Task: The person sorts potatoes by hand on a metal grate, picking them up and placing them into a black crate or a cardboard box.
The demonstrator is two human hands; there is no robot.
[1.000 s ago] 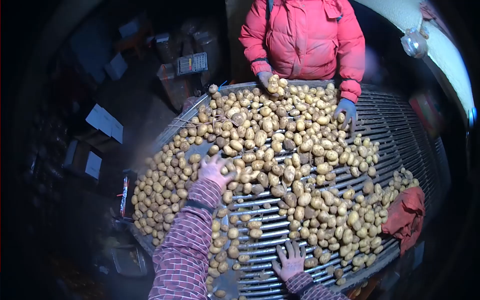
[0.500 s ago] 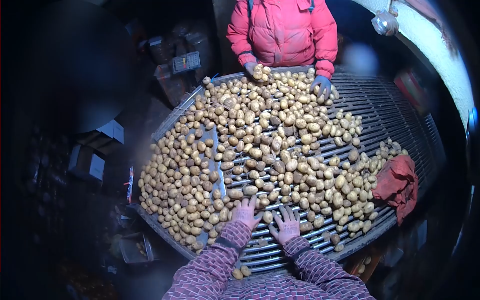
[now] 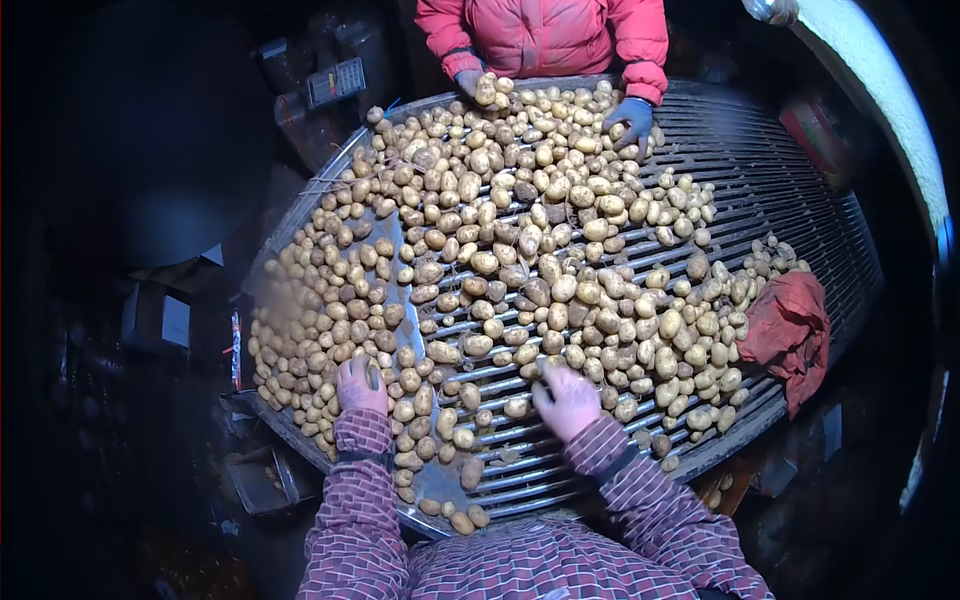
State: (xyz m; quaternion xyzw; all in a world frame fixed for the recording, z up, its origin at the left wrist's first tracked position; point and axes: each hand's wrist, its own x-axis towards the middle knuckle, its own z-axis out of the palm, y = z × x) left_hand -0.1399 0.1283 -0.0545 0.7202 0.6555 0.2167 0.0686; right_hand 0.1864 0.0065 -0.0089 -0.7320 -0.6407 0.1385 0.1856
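A dark room surrounds a barred counter, with boxes in the gloom off to the left. Potatoes lie over much of the counter, their long axes mixed: one potato in the middle lies crosswise, while another below it and to the left, near the metal strip, points away from the wearer. The left hand rests among the left-hand heap, fingers curled down; whether its grip has hold of one cannot be told. The right hand is over the bars, its grip part open, thumb apart from bent fingers, the fingertips at the heap's near edge; a hold cannot be made out. A red cloth bounds the heap at right. Across the counter, a person in a red jacket has gloved hands at the potatoes.
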